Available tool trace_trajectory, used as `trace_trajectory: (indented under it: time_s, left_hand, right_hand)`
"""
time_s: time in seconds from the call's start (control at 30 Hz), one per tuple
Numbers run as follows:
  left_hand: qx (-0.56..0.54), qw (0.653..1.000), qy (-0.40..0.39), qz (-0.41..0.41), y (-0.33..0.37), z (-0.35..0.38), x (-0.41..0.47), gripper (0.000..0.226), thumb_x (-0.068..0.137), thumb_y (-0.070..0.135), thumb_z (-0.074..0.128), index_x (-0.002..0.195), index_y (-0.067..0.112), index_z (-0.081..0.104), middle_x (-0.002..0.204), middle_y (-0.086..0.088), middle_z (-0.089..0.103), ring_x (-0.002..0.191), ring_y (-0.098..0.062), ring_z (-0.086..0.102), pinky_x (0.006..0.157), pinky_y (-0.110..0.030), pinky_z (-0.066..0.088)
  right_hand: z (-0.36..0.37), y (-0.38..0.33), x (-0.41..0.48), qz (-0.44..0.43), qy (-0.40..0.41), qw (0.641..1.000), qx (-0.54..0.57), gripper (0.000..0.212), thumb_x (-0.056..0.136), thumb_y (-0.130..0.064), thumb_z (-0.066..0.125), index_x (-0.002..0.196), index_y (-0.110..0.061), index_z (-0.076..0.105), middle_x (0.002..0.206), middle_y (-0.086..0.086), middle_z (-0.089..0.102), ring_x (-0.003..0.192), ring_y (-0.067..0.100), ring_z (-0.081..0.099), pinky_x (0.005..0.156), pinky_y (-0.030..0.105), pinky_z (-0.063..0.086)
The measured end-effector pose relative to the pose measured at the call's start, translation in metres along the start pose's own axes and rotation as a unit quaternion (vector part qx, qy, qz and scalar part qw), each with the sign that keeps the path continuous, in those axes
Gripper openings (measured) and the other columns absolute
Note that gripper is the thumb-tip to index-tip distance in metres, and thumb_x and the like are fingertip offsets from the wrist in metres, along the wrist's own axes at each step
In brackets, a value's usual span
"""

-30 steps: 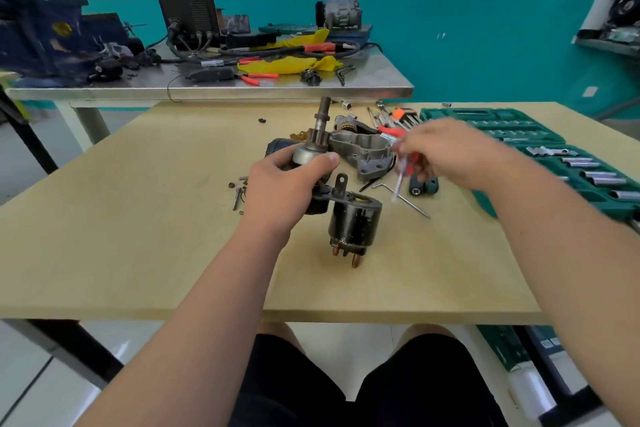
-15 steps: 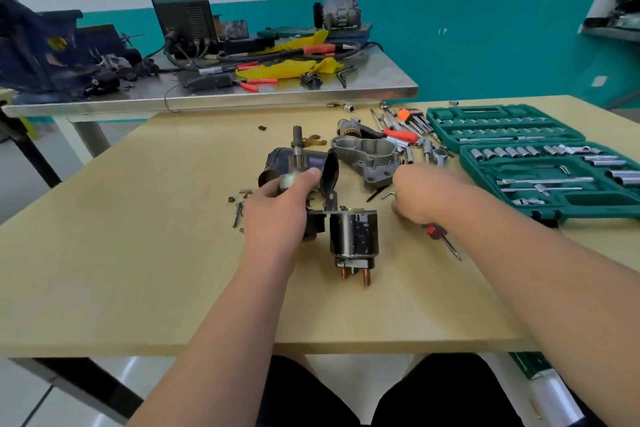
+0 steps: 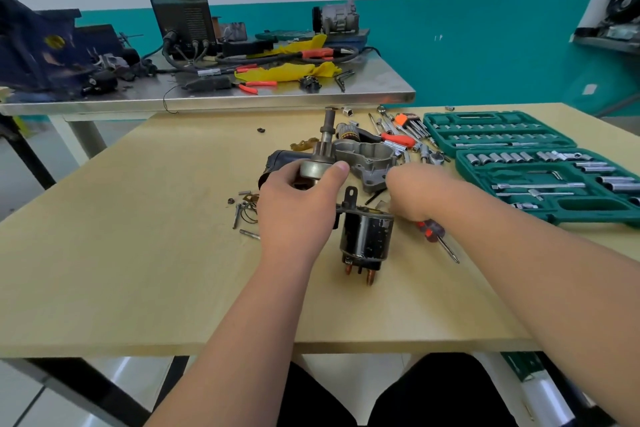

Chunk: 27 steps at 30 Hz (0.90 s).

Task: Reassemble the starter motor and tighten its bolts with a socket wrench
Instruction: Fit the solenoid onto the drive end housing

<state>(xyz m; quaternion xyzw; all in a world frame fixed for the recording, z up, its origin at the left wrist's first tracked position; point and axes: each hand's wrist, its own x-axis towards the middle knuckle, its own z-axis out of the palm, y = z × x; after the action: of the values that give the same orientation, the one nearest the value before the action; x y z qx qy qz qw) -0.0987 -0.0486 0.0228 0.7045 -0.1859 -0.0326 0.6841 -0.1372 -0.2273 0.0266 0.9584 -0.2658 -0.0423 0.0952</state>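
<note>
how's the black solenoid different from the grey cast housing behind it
The black solenoid is a glossy, smooth cylinder; the grey cast housing is matte and irregular. The solenoid has copper terminals pointing toward the person; the housing shows bolt holes. The solenoid sits nearer, beside the left hand gripping the drive shaft; the housing lies farther back. Both are metal starter parts.

The right hand (image 3: pixel 415 194) has come down from above the heap of loose tools toward the far edge of the table (image 3: pixel 138 253). It now sits low, just to the right of the black cylinder (image 3: pixel 367 236), with its fingers hidden. The red-handled screwdriver (image 3: pixel 433 230) it held a second ago lies on the table under that wrist, tip toward the near edge. The left hand (image 3: pixel 298 208) dipped the shaft (image 3: pixel 327 130) half a second ago and has raised it again.
</note>
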Motion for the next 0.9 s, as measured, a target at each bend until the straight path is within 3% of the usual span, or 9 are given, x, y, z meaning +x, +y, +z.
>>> trace_trajectory:
  time_s: [0.07, 0.13, 0.2, 0.3, 0.37, 0.5, 0.57, 0.67, 0.9]
  left_hand:
    - [0.001, 1.000, -0.004, 0.003, 0.002, 0.000, -0.001, 0.022, 0.072, 0.046, 0.074, 0.077, 0.025, 0.071, 0.063, 0.008, 0.066, 0.059, -0.014, 0.062, 0.066, -0.051, 0.059]
    - [0.002, 1.000, -0.003, 0.002, 0.000, -0.002, -0.001, 0.021, 0.074, 0.046, 0.074, 0.078, 0.025, 0.072, 0.062, 0.011, 0.064, 0.058, -0.010, 0.060, 0.065, -0.050, 0.060]
    - [-0.007, 1.000, -0.003, -0.003, -0.001, -0.003, -0.001, 0.024, 0.072, 0.048, 0.075, 0.084, 0.027, 0.074, 0.070, 0.011, 0.066, 0.063, -0.008, 0.063, 0.063, -0.045, 0.061]
    - [-0.036, 0.999, -0.021, -0.002, -0.003, -0.006, -0.003, 0.032, 0.070, 0.046, 0.076, 0.095, 0.026, 0.075, 0.091, -0.002, 0.071, 0.075, -0.016, 0.071, 0.054, -0.031, 0.058]
    - [-0.060, 0.997, -0.045, 0.021, -0.002, -0.010, -0.004, 0.035, 0.070, 0.041, 0.076, 0.099, 0.023, 0.075, 0.089, -0.005, 0.071, 0.070, -0.015, 0.072, 0.053, -0.028, 0.056]
    - [-0.074, 0.990, -0.094, 0.074, -0.004, -0.016, -0.005, 0.048, 0.065, 0.046, 0.073, 0.107, 0.023, 0.073, 0.093, -0.003, 0.073, 0.084, -0.021, 0.071, 0.072, -0.041, 0.060]
    - [-0.086, 0.986, -0.109, 0.095, -0.005, -0.018, -0.005, 0.048, 0.064, 0.045, 0.072, 0.107, 0.023, 0.073, 0.094, 0.001, 0.072, 0.084, -0.016, 0.070, 0.072, -0.033, 0.058]
    - [-0.098, 0.979, -0.132, 0.120, -0.005, -0.020, -0.005, 0.046, 0.064, 0.043, 0.070, 0.106, 0.024, 0.071, 0.099, 0.002, 0.071, 0.085, -0.009, 0.067, 0.071, -0.021, 0.052]
    - [-0.095, 0.973, -0.153, 0.144, -0.006, -0.023, -0.003, 0.043, 0.068, 0.042, 0.069, 0.107, 0.024, 0.071, 0.103, 0.006, 0.069, 0.090, -0.007, 0.067, 0.073, -0.020, 0.051]
  right_hand:
    - [-0.007, 0.007, -0.006, -0.038, 0.027, 0.993, 0.110, 0.021, 0.091, -0.022, 0.056, 0.072, -0.016, 0.052, 0.066, -0.001, 0.057, 0.055, 0.013, 0.056, 0.049, 0.026, 0.044]
    - [-0.019, 0.015, -0.018, -0.070, 0.053, 0.953, 0.290, 0.005, 0.093, -0.019, 0.054, 0.089, -0.019, 0.057, 0.070, -0.005, 0.063, 0.053, 0.005, 0.063, 0.044, 0.021, 0.045]
    - [-0.034, 0.019, -0.034, -0.112, 0.072, 0.916, 0.379, 0.019, 0.094, -0.014, 0.050, 0.099, -0.031, 0.053, 0.075, -0.011, 0.064, 0.051, -0.005, 0.060, 0.042, 0.013, 0.041]
    - [-0.050, 0.017, -0.055, -0.191, 0.065, 0.917, 0.345, 0.033, 0.096, -0.020, 0.050, 0.090, -0.052, 0.054, 0.079, -0.029, 0.061, 0.071, -0.019, 0.055, 0.058, 0.008, 0.038]
    - [-0.057, 0.014, -0.066, -0.217, 0.059, 0.919, 0.323, 0.030, 0.097, -0.032, 0.051, 0.084, -0.059, 0.054, 0.083, -0.034, 0.059, 0.082, -0.019, 0.053, 0.068, 0.014, 0.039]
    - [-0.066, 0.014, -0.081, -0.242, 0.080, 0.916, 0.310, 0.024, 0.095, -0.031, 0.056, 0.083, -0.051, 0.058, 0.079, -0.032, 0.061, 0.082, -0.016, 0.054, 0.064, 0.009, 0.037]
    - [-0.068, 0.014, -0.089, -0.260, 0.071, 0.913, 0.305, 0.024, 0.094, -0.028, 0.057, 0.080, -0.047, 0.057, 0.074, -0.034, 0.060, 0.076, -0.015, 0.055, 0.059, 0.004, 0.039]
    - [-0.065, 0.008, -0.098, -0.290, 0.062, 0.912, 0.285, 0.028, 0.094, -0.026, 0.058, 0.078, -0.048, 0.054, 0.081, -0.037, 0.056, 0.080, -0.015, 0.053, 0.065, 0.002, 0.036]
    - [-0.061, 0.004, -0.104, -0.309, 0.087, 0.909, 0.266, 0.018, 0.094, -0.026, 0.057, 0.087, -0.043, 0.055, 0.089, -0.023, 0.050, 0.091, -0.005, 0.049, 0.076, 0.012, 0.036]
